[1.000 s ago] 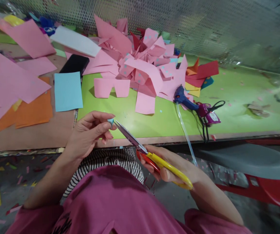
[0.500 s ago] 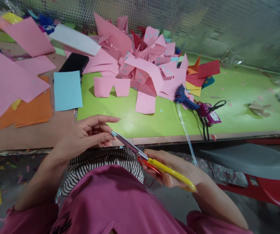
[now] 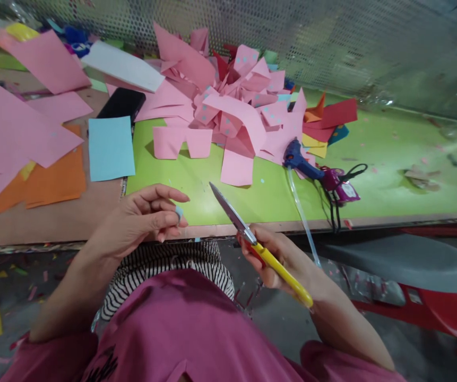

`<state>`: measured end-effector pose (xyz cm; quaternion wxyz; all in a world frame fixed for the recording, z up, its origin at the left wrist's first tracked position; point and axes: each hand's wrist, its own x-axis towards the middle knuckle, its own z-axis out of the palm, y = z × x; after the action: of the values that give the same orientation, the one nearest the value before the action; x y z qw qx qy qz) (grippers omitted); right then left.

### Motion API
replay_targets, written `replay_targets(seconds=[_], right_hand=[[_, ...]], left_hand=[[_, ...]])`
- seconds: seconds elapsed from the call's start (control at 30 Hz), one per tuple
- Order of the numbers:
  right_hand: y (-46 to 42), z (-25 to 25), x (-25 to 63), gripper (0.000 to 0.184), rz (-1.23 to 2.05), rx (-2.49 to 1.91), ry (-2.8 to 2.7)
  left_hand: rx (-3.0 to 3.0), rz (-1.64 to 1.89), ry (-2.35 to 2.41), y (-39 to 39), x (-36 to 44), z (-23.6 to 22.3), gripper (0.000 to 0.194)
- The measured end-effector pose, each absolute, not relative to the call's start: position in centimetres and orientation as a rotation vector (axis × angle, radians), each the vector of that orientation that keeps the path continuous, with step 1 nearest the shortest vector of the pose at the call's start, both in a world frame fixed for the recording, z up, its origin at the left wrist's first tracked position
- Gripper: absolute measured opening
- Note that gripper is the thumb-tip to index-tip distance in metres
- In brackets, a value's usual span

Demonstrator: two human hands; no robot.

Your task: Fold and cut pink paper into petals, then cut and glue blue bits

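Note:
My left hand [image 3: 152,215] is above the table's front edge, with a tiny scrap of light-blue paper [image 3: 179,212] pinched at its thumb and finger. In my right hand [image 3: 276,257] are scissors [image 3: 234,215] with yellow and red handles. Their blades look closed and point up and left over the green surface, apart from the scrap. Beyond the hands, a pink paper piece with a notch in its lower edge [image 3: 164,143] rests on the green mat [image 3: 196,180]. A light-blue paper sheet [image 3: 111,148] lies behind my left hand.
A heap of pink paper cutouts [image 3: 248,90] fills the back middle. On the right lie a blue glue gun [image 3: 300,160] with a clear glue stick and a purple pouch [image 3: 342,187]. A black phone [image 3: 121,103], orange paper [image 3: 57,183] and pink sheets are at left. A grey stool seat [image 3: 407,262] stands below right.
The scissors have moved right and up, away from the fingers of my left hand, and their blades have come together. My left hand keeps the blue scrap, nearly in place.

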<state>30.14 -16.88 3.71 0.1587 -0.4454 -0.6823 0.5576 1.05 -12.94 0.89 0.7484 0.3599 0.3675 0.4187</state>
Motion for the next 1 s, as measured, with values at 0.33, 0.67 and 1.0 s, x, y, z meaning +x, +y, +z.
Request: replay_targets(seconds=[0.33,0.67,1.0], right_hand=[[-16.5,3.9,29.0,0.048,1.487,-1.256,-2.031],[-14.2,3.2,29.9,0.045,0.747,-1.745,-2.16],[-11.1,4.6,29.6,0.026,0.157,-1.49,-2.333]], left_hand=[[0.853,1.057,0.933,-12.6,1.8,0.7,0.033],[0.94,1.051,0.999,-13.2,2.3,0.9,0.034],[0.972,0.971,0.992,-13.4,3.2,2.1,0.036]])
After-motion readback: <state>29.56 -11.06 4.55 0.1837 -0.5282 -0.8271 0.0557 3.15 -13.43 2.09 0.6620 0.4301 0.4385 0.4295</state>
